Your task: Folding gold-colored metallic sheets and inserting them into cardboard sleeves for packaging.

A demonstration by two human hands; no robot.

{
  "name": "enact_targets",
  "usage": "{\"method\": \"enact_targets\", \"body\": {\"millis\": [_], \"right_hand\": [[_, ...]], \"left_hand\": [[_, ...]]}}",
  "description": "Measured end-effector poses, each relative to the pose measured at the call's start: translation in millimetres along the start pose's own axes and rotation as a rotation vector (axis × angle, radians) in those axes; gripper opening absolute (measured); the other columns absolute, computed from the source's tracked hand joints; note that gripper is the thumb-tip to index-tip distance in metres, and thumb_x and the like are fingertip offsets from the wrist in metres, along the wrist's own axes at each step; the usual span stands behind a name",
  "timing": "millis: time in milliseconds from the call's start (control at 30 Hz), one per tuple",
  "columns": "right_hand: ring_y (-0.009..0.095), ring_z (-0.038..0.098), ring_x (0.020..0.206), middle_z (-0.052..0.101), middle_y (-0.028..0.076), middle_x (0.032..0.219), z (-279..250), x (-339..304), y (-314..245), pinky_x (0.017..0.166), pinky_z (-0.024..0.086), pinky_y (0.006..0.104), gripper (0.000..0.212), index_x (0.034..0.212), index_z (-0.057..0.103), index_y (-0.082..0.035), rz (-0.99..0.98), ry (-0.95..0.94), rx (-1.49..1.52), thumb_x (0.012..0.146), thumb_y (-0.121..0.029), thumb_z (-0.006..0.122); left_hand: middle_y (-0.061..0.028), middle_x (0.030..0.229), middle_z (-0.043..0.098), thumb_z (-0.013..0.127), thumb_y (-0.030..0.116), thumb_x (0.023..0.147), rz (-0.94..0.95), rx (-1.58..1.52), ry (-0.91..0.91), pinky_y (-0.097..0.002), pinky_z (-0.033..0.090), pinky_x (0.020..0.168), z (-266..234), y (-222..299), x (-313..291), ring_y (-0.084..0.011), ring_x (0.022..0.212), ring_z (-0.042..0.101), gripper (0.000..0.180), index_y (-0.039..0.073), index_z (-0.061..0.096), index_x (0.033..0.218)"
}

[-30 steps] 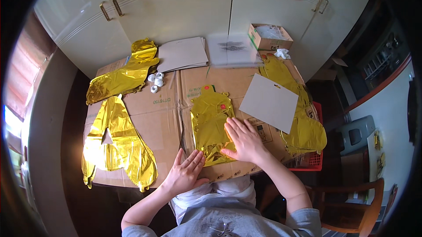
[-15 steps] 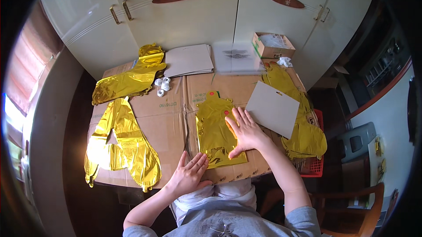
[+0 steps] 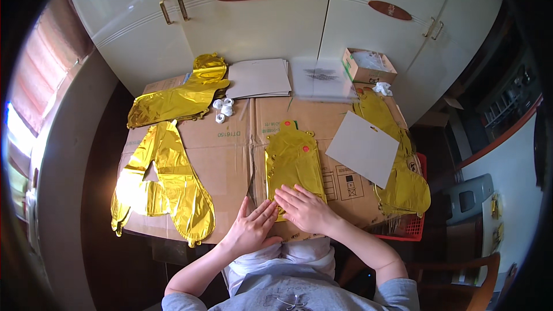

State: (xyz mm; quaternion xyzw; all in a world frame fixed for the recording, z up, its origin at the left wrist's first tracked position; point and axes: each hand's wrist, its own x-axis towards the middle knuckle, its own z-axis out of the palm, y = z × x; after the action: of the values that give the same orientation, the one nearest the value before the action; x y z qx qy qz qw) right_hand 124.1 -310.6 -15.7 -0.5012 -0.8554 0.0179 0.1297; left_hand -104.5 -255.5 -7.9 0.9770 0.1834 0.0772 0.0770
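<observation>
Seen from the head camera, a person in a grey top leans over a table covered with flattened brown cardboard sheets (image 3: 230, 155), both hands laid flat at its near edge. The right hand (image 3: 304, 209) rests palm-down on the near end of a deflated gold foil balloon (image 3: 292, 161), fingers straight and close together. The left hand (image 3: 252, 229) lies just beside it, fingers slightly fanned, its fingertips touching the foil's near left corner; neither hand pinches or grips anything. The gold foil balloon lies flat at the centre of the cardboard, slightly to the right, its far end bearing a small green tab and two red dots.

The foil looks very light, thin and slick, likely to crease, crackle and slide on the cardboard, and probably easy to tear at its seams; its edges and far tab seem the safest places to take hold, with flat palms spreading the pressure.

Around it lie a large gold foil letter shape (image 3: 167, 184) to the left, another crumpled gold foil piece (image 3: 178, 96) at the far left, and a third gold foil shape (image 3: 403, 167) at the right under a plain grey card (image 3: 363, 148). Small white plastic pieces (image 3: 222, 109) sit near a stack of grey card sheets (image 3: 260, 77), and a small open cardboard box (image 3: 367, 68) stands far right. Cream cupboard doors with metal handles (image 3: 242, 28) rise beyond; a red plastic crate (image 3: 406, 227) shows at the near right, and sunlight enters from the left.
</observation>
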Motion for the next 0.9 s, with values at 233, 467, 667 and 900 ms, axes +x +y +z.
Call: {"method": "enact_targets", "body": {"millis": [233,467,667,900], "right_hand": [[0.024,0.032,0.143,0.038,0.012,0.152,11,0,2,0.119,0.022,0.0434,0.06,0.145,0.039,-0.001,0.08,-0.041,0.047,0.098,-0.037,0.049],[0.024,0.032,0.144,0.038,0.012,0.153,11,0,3,0.119,0.021,0.0438,0.061,0.145,0.04,-0.001,0.086,-0.048,0.047,0.097,-0.036,0.05],[0.024,0.031,0.144,0.04,0.012,0.152,13,-1,4,0.12,0.018,0.0442,0.057,0.142,0.045,-0.001,0.081,-0.061,0.058,0.097,-0.036,0.05],[0.024,0.031,0.144,0.041,0.012,0.151,14,-1,3,0.12,0.017,0.0438,0.057,0.142,0.045,-0.001,0.105,-0.062,0.089,0.097,-0.036,0.048]], "left_hand": [[-0.0144,0.142,0.051,0.054,0.061,0.088,0.002,-0.005,-0.004,-0.0622,0.021,0.113,-1,-4,1,-0.0253,0.139,0.042,0.077,0.0,0.053,0.136],[-0.0164,0.147,0.045,0.052,0.065,0.087,-0.063,0.083,-0.047,-0.0623,0.017,0.114,-12,-27,28,-0.0268,0.143,0.035,0.087,-0.001,0.043,0.143],[-0.0149,0.147,0.046,0.045,0.07,0.087,-0.082,0.141,-0.013,-0.0603,0.015,0.116,-8,-53,52,-0.0253,0.141,0.036,0.09,-0.001,0.044,0.142],[-0.013,0.146,0.047,0.042,0.074,0.085,-0.1,0.188,0.03,-0.0581,0.017,0.116,-2,-82,79,-0.0247,0.139,0.039,0.091,0.0,0.048,0.14]]}}
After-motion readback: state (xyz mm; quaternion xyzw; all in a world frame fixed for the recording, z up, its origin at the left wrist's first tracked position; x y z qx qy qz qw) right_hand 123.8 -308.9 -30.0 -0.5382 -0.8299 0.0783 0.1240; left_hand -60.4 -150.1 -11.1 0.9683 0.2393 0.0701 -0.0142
